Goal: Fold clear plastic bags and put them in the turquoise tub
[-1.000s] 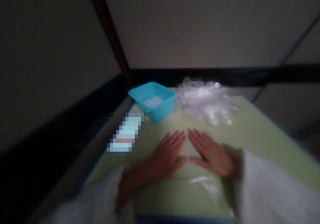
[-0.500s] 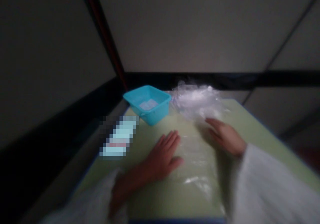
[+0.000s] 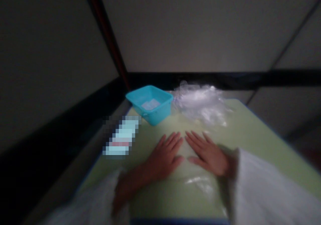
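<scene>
We are pressing both hands flat on a clear plastic sheet (image 3: 198, 181) that is lying on the pale green table (image 3: 253, 134), and the sheet is what everything here is turning on. Our left hand (image 3: 164, 158) is resting palm down with its fingers stretched out and together, gripping nothing; our right hand (image 3: 208, 153) is lying just beside it in the same way, fingers spread flat and holding nothing. The fingertips of the two hands are pointing toward each other and away from us, nearly touching, so the hands are forming a shallow wedge over the middle of the sheet. The sheet is running directly under both palms, and its long axis is appearing to run from the near table edge away from us, toward the far side; its outline is faint and blurred, so we are not able to tell exactly where its edges are ending. A glossy fold is showing below our right wrist, which is suggesting that more of the sheet is lying nearer that hand. Well beyond the fingertips, a crumpled heap of clear plastic (image 3: 200, 102) is sitting at the far end, closer to our right hand, and a turquoise tub (image 3: 150, 104) is standing just beside it, closer to our left.
</scene>
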Demonstrator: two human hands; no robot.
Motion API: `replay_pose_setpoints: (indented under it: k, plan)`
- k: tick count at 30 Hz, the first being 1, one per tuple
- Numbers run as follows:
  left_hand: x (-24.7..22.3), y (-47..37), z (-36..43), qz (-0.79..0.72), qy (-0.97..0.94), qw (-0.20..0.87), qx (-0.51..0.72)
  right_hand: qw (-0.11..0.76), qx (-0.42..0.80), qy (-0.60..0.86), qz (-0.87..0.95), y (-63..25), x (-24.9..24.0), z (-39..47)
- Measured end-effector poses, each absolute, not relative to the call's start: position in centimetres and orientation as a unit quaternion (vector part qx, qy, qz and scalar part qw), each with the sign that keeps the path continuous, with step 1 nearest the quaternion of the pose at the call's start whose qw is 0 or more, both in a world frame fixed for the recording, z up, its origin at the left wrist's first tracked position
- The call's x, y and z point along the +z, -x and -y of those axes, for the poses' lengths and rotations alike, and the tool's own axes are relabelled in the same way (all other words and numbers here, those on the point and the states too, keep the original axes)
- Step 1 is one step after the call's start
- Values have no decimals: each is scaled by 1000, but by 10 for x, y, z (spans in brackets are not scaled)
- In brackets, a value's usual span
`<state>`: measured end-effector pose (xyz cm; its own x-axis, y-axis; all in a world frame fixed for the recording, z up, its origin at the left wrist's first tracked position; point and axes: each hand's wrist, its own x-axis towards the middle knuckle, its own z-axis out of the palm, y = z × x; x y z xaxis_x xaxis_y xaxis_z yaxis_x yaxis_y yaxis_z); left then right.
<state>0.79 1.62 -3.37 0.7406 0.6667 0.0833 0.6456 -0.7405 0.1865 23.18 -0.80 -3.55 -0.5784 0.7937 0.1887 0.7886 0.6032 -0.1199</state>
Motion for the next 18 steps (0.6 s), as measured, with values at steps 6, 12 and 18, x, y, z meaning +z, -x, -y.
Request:
replay_pose_setpoints:
  k: [6,12,18]
  plan:
    - [-29,-1,-17,-364,-926,80,62,131,-16,432,892,-240,-43,7]
    - [-24,-1,-16,-377,-922,84,34,133,0,412,901,-259,-48,5]
    - [-21,11,-32,-374,-923,87,25,163,85,394,900,-270,-23,-3]
